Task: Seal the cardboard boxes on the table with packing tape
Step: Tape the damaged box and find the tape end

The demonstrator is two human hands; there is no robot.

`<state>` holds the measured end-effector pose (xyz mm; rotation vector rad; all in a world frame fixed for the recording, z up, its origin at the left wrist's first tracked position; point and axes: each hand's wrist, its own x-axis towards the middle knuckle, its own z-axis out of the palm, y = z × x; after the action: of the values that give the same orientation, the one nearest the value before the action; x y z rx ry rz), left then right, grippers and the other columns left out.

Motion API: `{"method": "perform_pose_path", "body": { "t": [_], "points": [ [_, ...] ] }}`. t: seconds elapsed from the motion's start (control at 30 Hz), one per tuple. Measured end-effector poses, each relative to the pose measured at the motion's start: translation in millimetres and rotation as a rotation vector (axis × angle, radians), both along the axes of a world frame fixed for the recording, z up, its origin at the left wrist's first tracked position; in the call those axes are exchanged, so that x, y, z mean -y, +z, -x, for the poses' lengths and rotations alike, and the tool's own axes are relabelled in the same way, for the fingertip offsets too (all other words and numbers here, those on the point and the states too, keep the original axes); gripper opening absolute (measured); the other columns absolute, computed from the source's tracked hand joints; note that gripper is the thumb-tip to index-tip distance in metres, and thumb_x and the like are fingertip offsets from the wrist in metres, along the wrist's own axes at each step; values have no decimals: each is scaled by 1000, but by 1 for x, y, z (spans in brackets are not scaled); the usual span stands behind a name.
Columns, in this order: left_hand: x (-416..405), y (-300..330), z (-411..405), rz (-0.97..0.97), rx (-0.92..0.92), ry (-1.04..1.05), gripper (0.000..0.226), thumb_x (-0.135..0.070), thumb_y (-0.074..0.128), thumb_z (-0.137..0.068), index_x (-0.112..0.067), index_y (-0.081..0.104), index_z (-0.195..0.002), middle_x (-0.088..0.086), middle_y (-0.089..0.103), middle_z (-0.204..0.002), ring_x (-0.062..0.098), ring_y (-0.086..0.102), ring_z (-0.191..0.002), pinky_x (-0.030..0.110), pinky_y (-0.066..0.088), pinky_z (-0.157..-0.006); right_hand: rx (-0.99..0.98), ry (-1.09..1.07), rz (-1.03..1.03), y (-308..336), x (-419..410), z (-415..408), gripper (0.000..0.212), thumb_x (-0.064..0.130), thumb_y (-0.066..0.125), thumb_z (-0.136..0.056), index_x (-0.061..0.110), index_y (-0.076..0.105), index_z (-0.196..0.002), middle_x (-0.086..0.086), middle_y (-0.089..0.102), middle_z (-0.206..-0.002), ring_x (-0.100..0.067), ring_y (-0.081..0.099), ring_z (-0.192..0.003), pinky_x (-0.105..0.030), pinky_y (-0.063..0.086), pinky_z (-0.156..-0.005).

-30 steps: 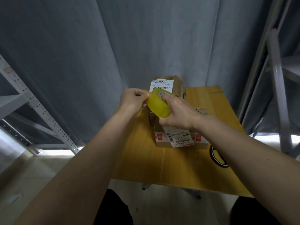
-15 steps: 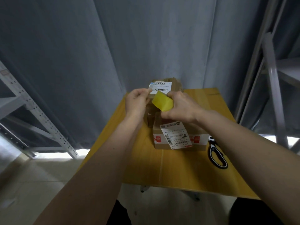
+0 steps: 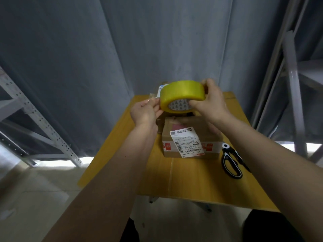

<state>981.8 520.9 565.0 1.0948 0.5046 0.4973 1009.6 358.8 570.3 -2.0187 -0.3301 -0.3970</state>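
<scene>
My right hand (image 3: pixel 210 102) grips a yellow roll of packing tape (image 3: pixel 181 94), raised above the boxes with its patterned core facing me. My left hand (image 3: pixel 146 111) pinches the loose clear tape end (image 3: pixel 152 97) just left of the roll. Below them a cardboard box (image 3: pixel 190 138) with a white shipping label and red stickers sits on the yellow table (image 3: pixel 192 180). A second box (image 3: pixel 161 86) with a white label stands behind it, almost wholly hidden by the roll.
Black-handled scissors (image 3: pixel 231 162) lie on the table right of the near box. Grey metal shelving stands at the left (image 3: pixel 40 123) and right (image 3: pixel 293 84). A grey curtain hangs behind the table.
The roll has been lifted and turned so its core faces me. My left hand has moved a little left, holding the tape end away from the roll.
</scene>
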Motion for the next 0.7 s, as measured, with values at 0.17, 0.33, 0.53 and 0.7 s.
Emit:
{"method": "perform_pose_path", "body": {
  "t": [0.17,0.33,0.53,0.7],
  "points": [
    [14,-4,0,244,-134,-134,19,-8,58,-95,0,60,-112,14,69,-106,24,70,-81,34,59,-77,-401,67,-702,-13,-13,-1,47,18,78,-78,11,57,-119,-5,67,-106,-16,66,-93,-34,57,-80],
    [13,-9,-3,191,-210,-151,22,-11,67,-90,0,61,-108,17,69,-102,24,70,-79,31,61,-65,-497,76,-703,-22,-16,-11,27,-7,67,-80,13,64,-98,-11,69,-98,-24,69,-88,-34,61,-69],
    [1,-25,-15,43,-281,101,11,-14,64,-92,-4,68,-96,1,69,-83,4,59,-58,11,47,-45,-378,-109,-324,-24,0,-29,29,-8,59,-83,13,62,-101,-7,65,-98,-28,64,-98,-42,54,-86],
    [-2,-32,-17,4,-391,52,17,-23,73,-85,-11,62,-79,2,69,-81,10,60,-59,20,46,-47,-388,-246,-338,-27,16,-39,27,9,72,-82,17,53,-99,-2,62,-87,-24,63,-85,-35,54,-66]
  ]
}}
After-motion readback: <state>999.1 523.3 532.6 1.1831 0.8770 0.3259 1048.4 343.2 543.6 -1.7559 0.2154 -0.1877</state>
